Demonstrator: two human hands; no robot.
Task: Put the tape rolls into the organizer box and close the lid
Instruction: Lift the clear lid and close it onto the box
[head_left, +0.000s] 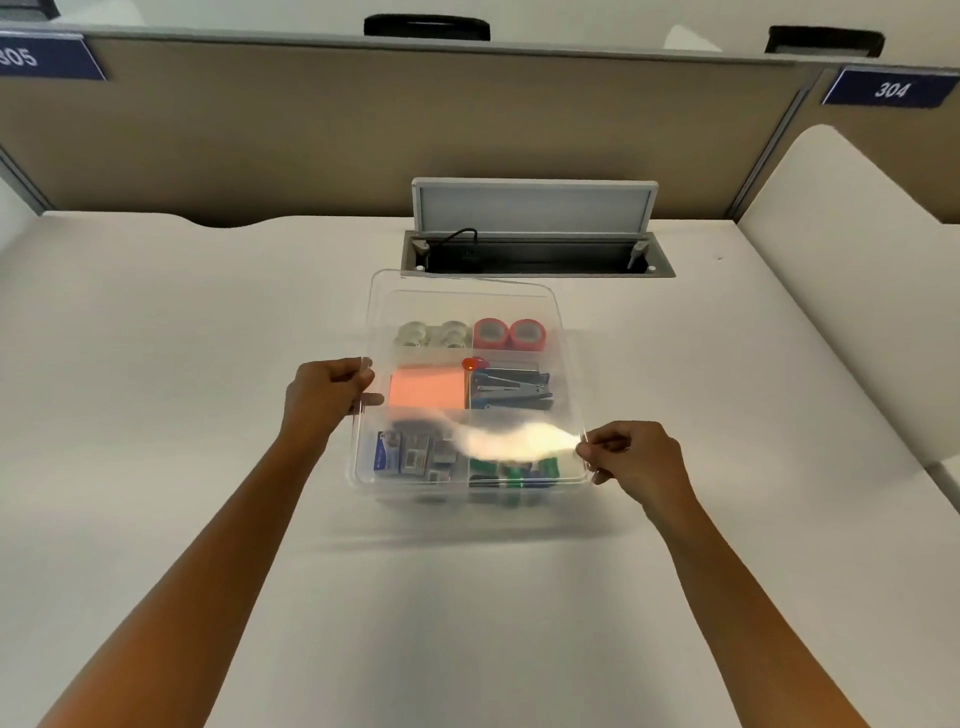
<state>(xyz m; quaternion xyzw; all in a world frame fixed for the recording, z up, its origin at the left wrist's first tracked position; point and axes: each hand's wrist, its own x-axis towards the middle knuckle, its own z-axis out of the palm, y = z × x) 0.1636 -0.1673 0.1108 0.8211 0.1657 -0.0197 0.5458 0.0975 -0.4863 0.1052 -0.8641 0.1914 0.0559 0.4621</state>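
Observation:
A clear plastic organizer box (563, 332) stands on the white desk. A clear lid (467, 296) hovers just over it, tilted, with glare near its front right. My left hand (324, 389) grips the lid's left edge. My right hand (631, 454) pinches its front right corner. Through the lid I see two clear tape rolls (432, 334) in the back left compartment and two red tape rolls (509, 333) in the back right one.
Other compartments hold orange sticky notes (427, 393), a blue stapler (511, 389), staple boxes (410, 454) and green clips (519, 475). An open cable hatch (535, 249) with a raised flap lies just behind the box. A partition wall (363, 130) runs along the desk's back.

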